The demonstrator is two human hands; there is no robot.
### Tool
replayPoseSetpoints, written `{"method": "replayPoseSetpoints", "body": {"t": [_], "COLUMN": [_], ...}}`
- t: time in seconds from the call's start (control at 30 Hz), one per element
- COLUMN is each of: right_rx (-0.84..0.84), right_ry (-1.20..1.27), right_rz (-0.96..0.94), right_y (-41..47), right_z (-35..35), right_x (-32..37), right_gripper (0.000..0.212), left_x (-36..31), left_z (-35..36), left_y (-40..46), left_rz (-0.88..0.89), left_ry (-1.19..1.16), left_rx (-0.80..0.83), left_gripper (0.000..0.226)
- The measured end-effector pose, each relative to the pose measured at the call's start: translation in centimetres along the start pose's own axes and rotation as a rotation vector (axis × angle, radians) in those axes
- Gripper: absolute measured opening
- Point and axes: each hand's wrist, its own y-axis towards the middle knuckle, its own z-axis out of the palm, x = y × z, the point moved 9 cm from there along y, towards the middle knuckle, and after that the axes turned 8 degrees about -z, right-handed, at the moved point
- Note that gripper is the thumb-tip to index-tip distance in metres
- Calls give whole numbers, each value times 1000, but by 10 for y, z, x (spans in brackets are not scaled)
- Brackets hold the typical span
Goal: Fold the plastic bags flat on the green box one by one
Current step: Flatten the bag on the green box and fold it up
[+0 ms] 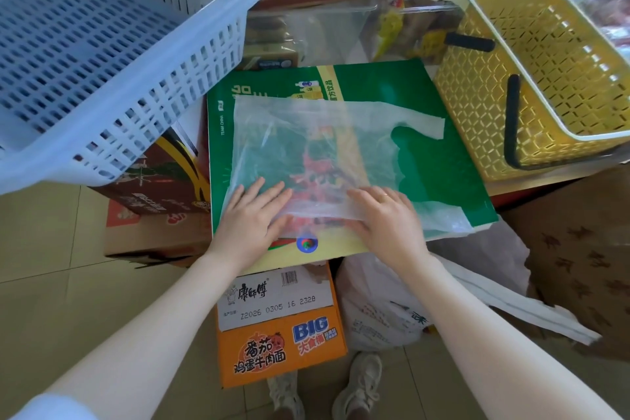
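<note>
A thin translucent white plastic bag (306, 147) lies spread flat on the green box (439, 160), its handles pointing right toward the yellow basket. My left hand (254, 215) rests palm down on the bag's near left corner, fingers spread. My right hand (385, 215) presses on the bag's near edge, fingers curled over the plastic there. Both hands touch the bag; whether the right hand pinches it I cannot tell. More crumpled white plastic bags (392, 310) lie on the floor below the box's near right corner.
A large pale blue slatted basket (112, 44) overhangs the left. A yellow basket (545, 78) with black handles stands on the right. An orange noodle carton (279, 324) sits under the green box. Cardboard boxes stand all around; my shoes show on the tiled floor.
</note>
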Motion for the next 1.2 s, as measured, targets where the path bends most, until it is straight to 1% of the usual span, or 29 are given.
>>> {"method": "replayPoseSetpoints", "body": {"t": [0.1,0.17,0.2,0.27,0.3,0.37,0.47,0.53,0.6,0.73,0.87,0.93,1.0,1.07,1.13,1.2], "right_rx": [106,228,289,381,409,457,552,550,528,502,581,583,548,494,425,322], "right_ry": [34,131,228,389,404,365,342,338,349,449,546,592,632,673,696,642], "right_rz": [-130,-87,-17,132,179,209,193,152,154,208,300,343,390,447,479,420], "right_y": [19,31,37,45,47,51,49,50,51,54,55,54,53,52,52,59], "right_z": [9,16,20,27,29,32,40,42,44,43,41,40,39,38,33,20], "right_x": [20,18,11,-6,-12,-14,-1,11,13,5,-3,-7,-11,-14,-16,-16], "right_gripper": [27,15,12,30,37,42,38,31,30,45,45,40,29,19,16,16], "left_x": [-18,-23,-21,-10,-4,-1,-9,-13,-12,-12,-12,-12,-12,-7,-3,0], "left_z": [-12,-14,-16,-21,-23,-25,-22,-17,-19,-27,-31,-33,-34,-36,-40,-45], "left_y": [1,3,6,15,20,30,36,35,34,37,42,42,40,37,34,31], "left_rz": [181,207,171,34,-35,-115,-96,-74,-72,-68,-102,-119,-128,-163,-190,-208], "left_ry": [34,-16,-62,-185,-223,-207,-124,-97,-90,-67,-64,-56,-55,-70,-77,-123], "left_rx": [-90,-69,-50,-26,-16,11,40,49,22,6,65,68,54,39,20,-1], "left_gripper": [64,48,40,28,26,24,25,28,28,23,18,13,8,11,8,8]}}
